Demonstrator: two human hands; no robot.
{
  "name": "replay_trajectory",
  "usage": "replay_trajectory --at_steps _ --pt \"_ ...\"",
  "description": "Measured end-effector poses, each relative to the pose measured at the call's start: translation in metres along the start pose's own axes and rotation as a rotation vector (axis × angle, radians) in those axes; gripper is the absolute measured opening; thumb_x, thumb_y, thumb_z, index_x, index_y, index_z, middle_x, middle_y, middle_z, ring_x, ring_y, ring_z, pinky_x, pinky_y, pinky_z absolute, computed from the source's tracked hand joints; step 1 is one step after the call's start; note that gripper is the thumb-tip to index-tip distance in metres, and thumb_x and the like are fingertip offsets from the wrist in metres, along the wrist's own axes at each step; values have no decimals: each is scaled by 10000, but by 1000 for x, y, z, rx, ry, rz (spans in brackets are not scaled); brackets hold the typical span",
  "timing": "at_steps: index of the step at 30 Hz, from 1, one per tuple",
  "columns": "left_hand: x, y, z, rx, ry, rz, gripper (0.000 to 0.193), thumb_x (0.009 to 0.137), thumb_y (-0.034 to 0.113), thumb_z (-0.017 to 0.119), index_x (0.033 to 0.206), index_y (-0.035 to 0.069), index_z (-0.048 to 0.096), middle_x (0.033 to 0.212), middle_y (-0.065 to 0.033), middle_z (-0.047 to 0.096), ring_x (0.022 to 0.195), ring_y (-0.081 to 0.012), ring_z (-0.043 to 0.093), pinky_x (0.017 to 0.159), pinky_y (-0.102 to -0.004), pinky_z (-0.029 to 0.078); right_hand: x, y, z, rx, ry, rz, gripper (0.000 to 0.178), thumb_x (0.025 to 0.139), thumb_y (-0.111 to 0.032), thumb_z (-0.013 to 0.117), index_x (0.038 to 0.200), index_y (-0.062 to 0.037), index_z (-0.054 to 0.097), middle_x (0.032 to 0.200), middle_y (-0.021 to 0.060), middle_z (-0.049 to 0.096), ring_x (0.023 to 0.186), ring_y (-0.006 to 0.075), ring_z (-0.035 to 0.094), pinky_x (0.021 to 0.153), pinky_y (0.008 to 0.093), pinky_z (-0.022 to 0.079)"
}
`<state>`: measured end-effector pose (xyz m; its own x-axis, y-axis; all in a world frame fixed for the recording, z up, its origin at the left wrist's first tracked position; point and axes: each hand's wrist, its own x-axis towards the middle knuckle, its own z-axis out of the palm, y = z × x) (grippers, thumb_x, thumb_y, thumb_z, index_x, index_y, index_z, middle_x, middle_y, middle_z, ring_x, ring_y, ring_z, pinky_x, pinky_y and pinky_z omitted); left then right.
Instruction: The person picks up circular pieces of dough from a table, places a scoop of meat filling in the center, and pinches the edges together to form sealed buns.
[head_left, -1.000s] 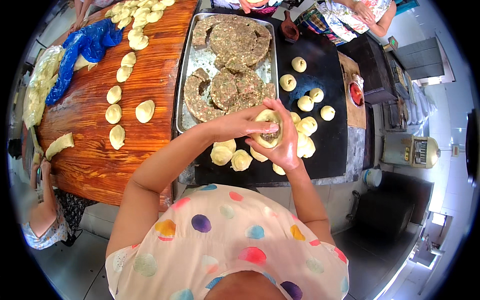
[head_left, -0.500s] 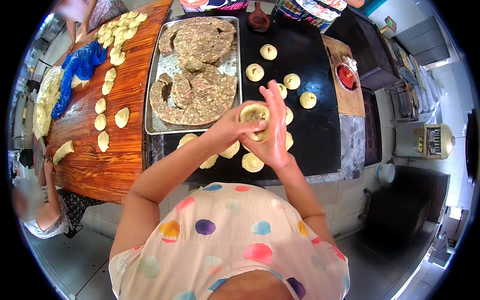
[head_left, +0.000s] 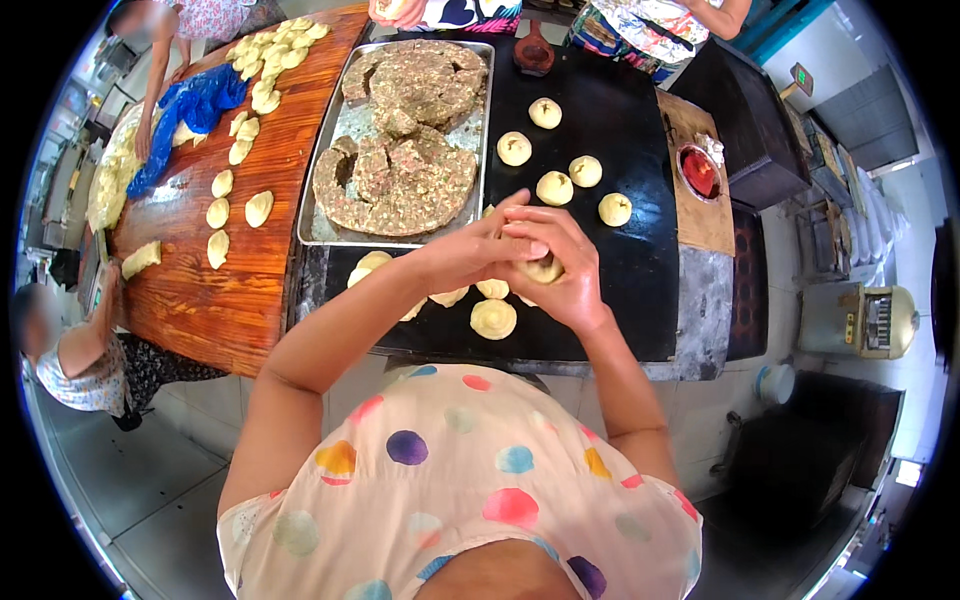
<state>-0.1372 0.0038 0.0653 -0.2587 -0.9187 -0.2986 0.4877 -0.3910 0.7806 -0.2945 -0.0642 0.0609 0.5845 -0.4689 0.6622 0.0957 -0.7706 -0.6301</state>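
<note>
While cupped, both hands (head_left: 525, 260) pinch dough ball (head_left: 545, 268)

Your dough ball (head_left: 545, 268): pale cream
Your griddle (head_left: 640, 250): black
Your tray (head_left: 340, 232): silver, brown-green filling (head_left: 405, 175)
Your table (head_left: 240, 290): reddish-brown wood
Your bag (head_left: 190, 110): blue

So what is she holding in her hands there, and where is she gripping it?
A dough ball, cupped from below in the right hand, while the left hand pinches its top.

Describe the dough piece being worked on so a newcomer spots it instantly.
Start at the black griddle right of the metal tray of filling. Above its near edge, the left hand and right hand meet around one dough piece. It alone is off the surface; the others lie flat.
</note>
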Motion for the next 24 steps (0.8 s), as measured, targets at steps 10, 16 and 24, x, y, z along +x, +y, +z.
replay_trajectory --at_steps 10,16,24 --pt "-31 -9 -5 92 9 67 648 963 299 585 1481 68 271 1365 -81 469 1211 -188 539 980 -367 478 11 -23 9 23 -118 21 540 658 -27 810 1162 -41 616 1148 149 624 1075 313 615 929 390 508" --pt "-28 -18 -4 -353 -123 173 734 938 373 634 1494 81 255 1386 -69 461 1221 -201 532 970 -397 485 -3 -31 25 46 195 122 473 678 -12 808 1114 -31 627 1082 132 655 1043 303 626 905 378 515" --pt "-33 -12 -8 -46 -37 75 863 883 389 704 1515 52 223 1414 -138 433 1325 -214 442 1056 -395 424 6 -34 7 121 -122 60 409 659 -26 826 1021 -59 639 1006 80 671 956 260 638 845 368 521"
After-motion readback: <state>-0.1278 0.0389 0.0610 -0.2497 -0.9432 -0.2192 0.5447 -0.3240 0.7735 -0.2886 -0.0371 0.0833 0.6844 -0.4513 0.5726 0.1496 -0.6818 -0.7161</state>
